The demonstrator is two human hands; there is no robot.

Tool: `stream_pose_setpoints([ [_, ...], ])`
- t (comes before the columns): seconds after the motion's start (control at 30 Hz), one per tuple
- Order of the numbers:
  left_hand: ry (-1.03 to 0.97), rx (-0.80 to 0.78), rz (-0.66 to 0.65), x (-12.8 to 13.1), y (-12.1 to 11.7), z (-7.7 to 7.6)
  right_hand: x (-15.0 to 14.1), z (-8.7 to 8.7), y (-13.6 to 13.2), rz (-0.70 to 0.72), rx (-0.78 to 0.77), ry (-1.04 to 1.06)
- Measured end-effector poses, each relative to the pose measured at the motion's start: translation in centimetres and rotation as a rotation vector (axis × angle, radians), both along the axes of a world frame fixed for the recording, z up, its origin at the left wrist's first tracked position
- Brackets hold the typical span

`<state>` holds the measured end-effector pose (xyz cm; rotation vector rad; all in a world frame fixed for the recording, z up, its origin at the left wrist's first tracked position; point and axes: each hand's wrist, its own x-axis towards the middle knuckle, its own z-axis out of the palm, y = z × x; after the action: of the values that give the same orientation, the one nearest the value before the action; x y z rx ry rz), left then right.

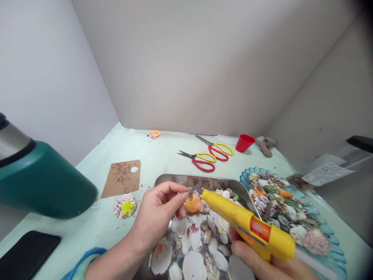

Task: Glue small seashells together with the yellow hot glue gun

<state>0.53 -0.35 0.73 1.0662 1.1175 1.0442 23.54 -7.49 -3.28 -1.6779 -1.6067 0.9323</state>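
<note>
My right hand is wrapped round a yellow hot glue gun, with a clear glue stick sticking out of its back end. Its nozzle points left and meets, or nearly meets, a small brownish piece pinched between the thumb and forefinger of my left hand. That piece is too small to name. Both hands are above a metal tray filled with seashells, among them a white scallop shell and a red-striped shell. An orange shell shows just below my left fingertips.
Two pairs of scissors lie behind the tray, near a red cup. At right is a blue scalloped dish of shells. Leftward are stained cardboard, a disc with a yellow star, a green bottle and a phone.
</note>
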Motion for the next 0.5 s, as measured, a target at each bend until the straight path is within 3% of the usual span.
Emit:
stream_pose_setpoints([
  [0.23,0.017,-0.008,0.004,0.0,0.1,0.1,-0.3,0.8,0.0,-0.036,-0.019,-0.009],
  [0.4,0.021,-0.010,0.007,0.1,0.1,0.1,-0.9,1.6,0.3,0.069,-0.006,0.026],
  [0.5,0.021,-0.009,0.004,0.1,0.1,0.1,-0.6,1.2,0.2,-0.016,-0.028,-0.001],
])
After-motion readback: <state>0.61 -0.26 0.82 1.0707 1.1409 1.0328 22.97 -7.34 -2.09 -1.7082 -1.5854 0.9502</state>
